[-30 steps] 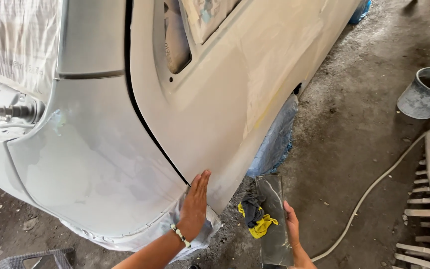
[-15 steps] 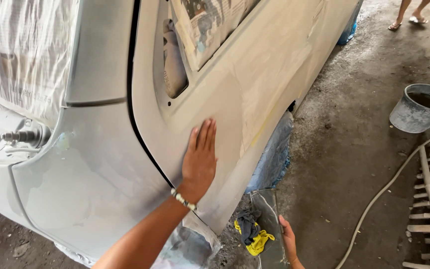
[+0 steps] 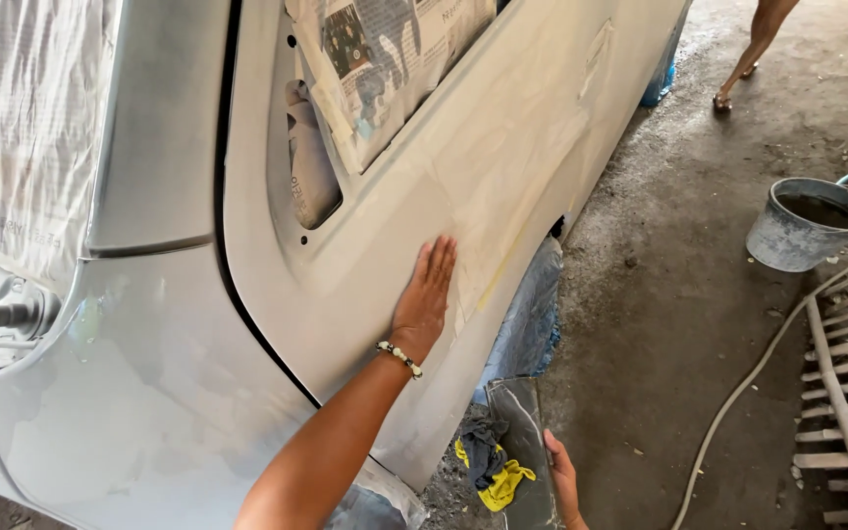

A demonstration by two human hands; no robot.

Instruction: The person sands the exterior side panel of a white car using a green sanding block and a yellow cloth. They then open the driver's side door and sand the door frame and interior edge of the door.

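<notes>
**A:** So what have you got going on here? Count it off for me.

**B:** Two hands of yours in view. Your left hand [image 3: 426, 299] lies flat on the sanded car door [image 3: 503, 186], palm down, fingers straight and close together, pointing up toward the window. There's one beaded bracelet [image 3: 399, 358] on that wrist.

**A:** And the right one?

**B:** Your right hand [image 3: 561, 481] is low at the bottom edge, fingers wrapped on the rim of one grey flat sheet [image 3: 522, 432] that leans by the car's lower edge. It's closed on that rim, though the thumb side is hard to make out.

**A:** Anything on the sheet?

**B:** Two rags bunched together, one dark grey rag [image 3: 483, 456] and one yellow rag [image 3: 504, 483], touching each other, just beside your right hand.

**A:** Where's the door panel in all this?

**B:** Fills the middle of the view, upright, with one window opening masked with newspaper [image 3: 385, 59]. One blue plastic cover [image 3: 532, 319] hangs by the wheel arch, just beside the door's lower corner.

**A:** Other stuff around?

**B:** One grey bucket [image 3: 805, 226] on the concrete floor [image 3: 660, 324] well off to the right, one pale hose [image 3: 748, 378] snaking past it, and another person's one leg [image 3: 753, 44] up top, well apart from you.
</notes>
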